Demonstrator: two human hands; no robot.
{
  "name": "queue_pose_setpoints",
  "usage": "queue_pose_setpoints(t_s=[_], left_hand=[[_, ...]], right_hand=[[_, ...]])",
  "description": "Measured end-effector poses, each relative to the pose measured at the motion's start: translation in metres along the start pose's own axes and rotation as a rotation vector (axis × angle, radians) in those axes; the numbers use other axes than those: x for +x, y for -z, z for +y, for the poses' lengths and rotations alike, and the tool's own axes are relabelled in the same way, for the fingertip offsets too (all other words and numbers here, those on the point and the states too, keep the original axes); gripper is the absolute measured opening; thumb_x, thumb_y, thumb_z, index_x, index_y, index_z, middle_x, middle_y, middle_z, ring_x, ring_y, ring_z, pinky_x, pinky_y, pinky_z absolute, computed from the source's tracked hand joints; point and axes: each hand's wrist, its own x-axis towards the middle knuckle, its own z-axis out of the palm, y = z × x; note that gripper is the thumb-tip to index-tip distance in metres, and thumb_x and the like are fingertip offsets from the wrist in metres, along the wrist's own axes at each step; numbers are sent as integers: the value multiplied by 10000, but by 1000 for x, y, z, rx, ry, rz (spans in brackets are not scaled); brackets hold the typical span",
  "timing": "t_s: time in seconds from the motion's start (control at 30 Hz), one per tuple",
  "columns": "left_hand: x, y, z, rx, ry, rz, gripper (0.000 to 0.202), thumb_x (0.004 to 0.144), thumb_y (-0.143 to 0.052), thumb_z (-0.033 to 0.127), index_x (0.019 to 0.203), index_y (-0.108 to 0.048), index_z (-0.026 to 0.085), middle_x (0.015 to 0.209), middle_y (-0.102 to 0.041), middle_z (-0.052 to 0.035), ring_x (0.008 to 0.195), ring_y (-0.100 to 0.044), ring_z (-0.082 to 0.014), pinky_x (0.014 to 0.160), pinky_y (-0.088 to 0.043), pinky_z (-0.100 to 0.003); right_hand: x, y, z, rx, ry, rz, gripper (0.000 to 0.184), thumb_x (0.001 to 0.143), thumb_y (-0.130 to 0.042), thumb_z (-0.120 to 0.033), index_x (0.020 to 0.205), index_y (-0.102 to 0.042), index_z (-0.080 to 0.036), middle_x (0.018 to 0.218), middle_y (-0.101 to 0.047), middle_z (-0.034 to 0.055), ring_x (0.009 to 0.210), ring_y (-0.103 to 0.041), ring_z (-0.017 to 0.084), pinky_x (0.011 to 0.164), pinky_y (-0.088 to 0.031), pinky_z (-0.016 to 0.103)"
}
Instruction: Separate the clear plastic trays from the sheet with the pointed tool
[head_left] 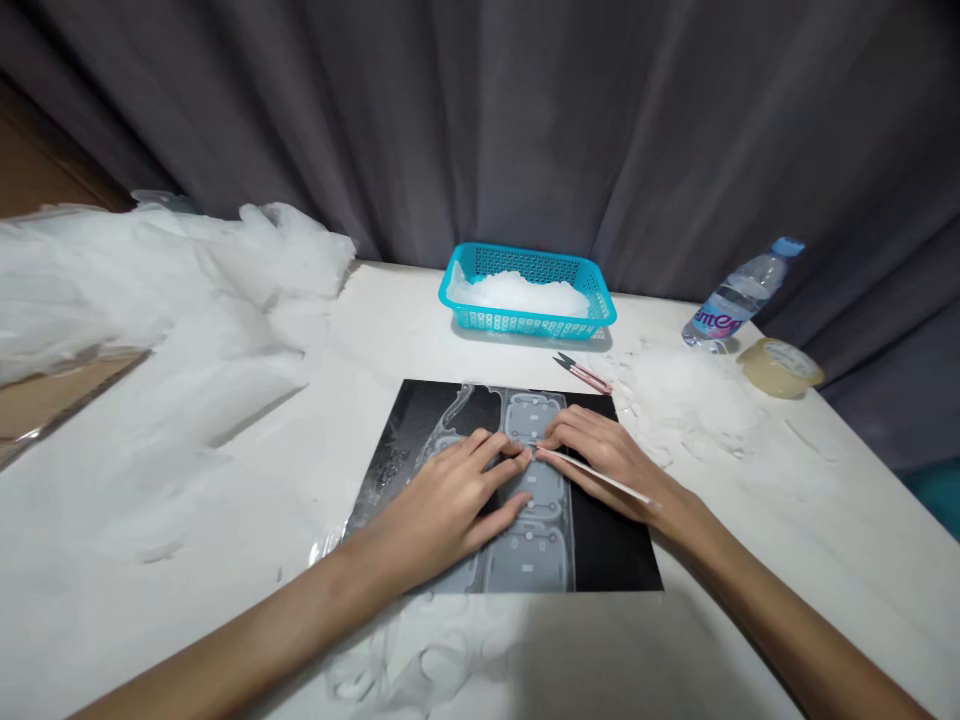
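Head view: a translucent panelled sheet lay beneath the left hand, its column of panels running away from the wearer; that hand, covering more of it, rested loosely spread. Just right of its fingertips, the right hand pinched a slim white stick.

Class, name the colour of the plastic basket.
The plastic basket is turquoise blue, in the head view.

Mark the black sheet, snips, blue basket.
Black sheet [615, 545], head view: bare right-hand part.
Snips [589, 376], head view: pink handles.
Blue basket [525, 324], head view: front wall.
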Motion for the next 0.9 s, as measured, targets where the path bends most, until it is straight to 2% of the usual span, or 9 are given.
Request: queue_pose_setpoints(t_s=[0.2,0.43,0.6,0.73,0.9], left_hand=[[-1,2,1,0,-1,4,369,1076,-532,357,1363,-641,153,1322,-653,-128,1222,-635,-311,1069,-518,-503],[0,0,-3,-5,-13,-5,352,1085,-508,362,1344,-649,170,1303,-639,-129,1212,-621,-312,1054,-517,-507],[0,2,-2,-35,-3,-17,332,1084,-509,352,1336,-648,186,1313,-630,-124,1208,-616,-300,1065,-499,-500],[1,4,-1,-38,-13,-11,329,1089,-498,346,1340,-637,184,1305,-632,-114,1188,-616,-287,1031,-512,-474],[1,5,0,-25,-19,-2,325,1090,-494,344,1329,-636,175,1305,-630,-118,1180,-614,-288,1012,-523,-470]], right_hand=[[-7,8,-3,-41,-24,-41,154,1088,-503,-255,975,-597,-209,924,-658,60,886,-626,212,806,-536,352],[-2,-6,4,-125,57,19,145,1074,-543,-292,1049,-658,-206,964,-690,64,917,-618,218,847,-550,367],[1,-1,3,-91,37,-19,165,1079,-523,-272,986,-643,-206,980,-668,69,943,-618,222,877,-546,377],[-4,7,2,-11,-44,-71,185,1093,-490,-278,1012,-646,-221,1011,-665,67,973,-631,218,889,-543,376],[-6,4,1,-32,-24,-36,195,1093,-490,-299,1037,-659,-219,1024,-684,82,976,-643,234,888,-548,399]])
